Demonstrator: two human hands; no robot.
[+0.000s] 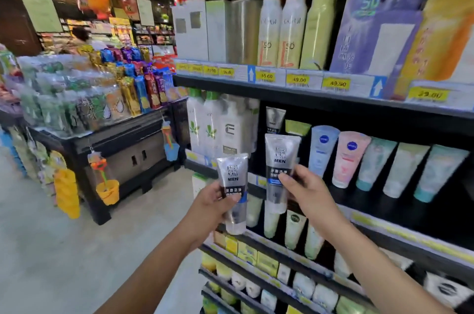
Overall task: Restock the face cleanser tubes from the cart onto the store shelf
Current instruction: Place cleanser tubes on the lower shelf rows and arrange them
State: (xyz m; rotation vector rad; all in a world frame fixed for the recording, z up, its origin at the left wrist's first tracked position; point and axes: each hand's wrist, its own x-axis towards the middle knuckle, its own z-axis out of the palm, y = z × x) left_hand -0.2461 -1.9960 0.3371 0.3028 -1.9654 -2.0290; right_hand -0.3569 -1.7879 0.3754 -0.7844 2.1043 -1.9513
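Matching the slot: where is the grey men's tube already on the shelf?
Head view, centre: the shelved grey tube stands on the middle shelf, just above the held tube in the right hand, between white bottles and a green tube.

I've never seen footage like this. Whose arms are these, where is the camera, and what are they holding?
There is no machine here. These are a person's two bare arms, filmed by one wide-angle camera worn on the head and looking forward and down, which is why the edges look bent. The left hand holds the left grey tube, marked MEN. The right hand holds the right grey tube higher up, in front of the store shelf. Each grip is fingers curled round a tube. On the shelf stand a blue tube, a pink tube and a matching grey tube further back. The cart is not in view.
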